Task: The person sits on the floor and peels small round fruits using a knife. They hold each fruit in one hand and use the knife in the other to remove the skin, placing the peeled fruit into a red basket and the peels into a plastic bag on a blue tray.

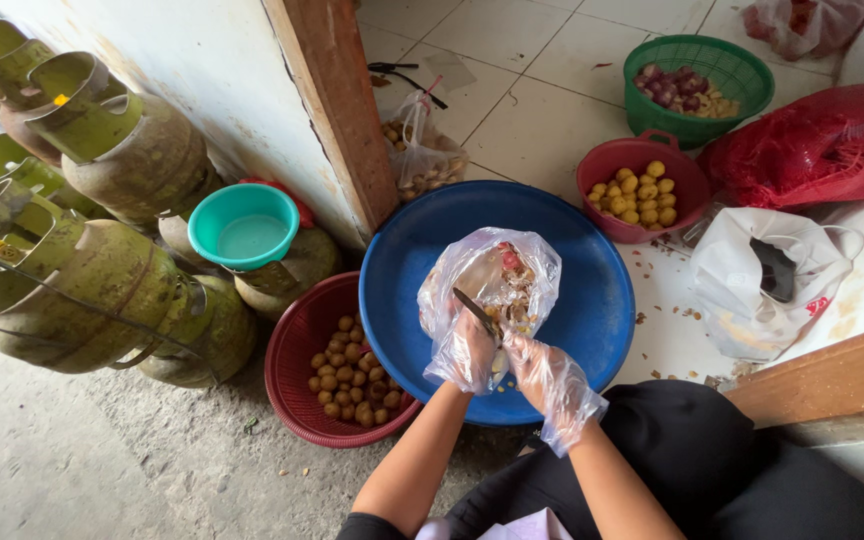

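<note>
gloved right hand (549,385) and left hand (465,352) peeling, knife (475,312) held

I see a white wall (222,90) left of the wooden doorpost (337,110), pale floor tiles (542,120) right of it, rough concrete (102,470) below.

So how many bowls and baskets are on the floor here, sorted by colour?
Blue basin: 1
Red perforated basket: 1
Red bowl: 1
Green basket: 1
Teal bowl: 1
Total: 5
</note>
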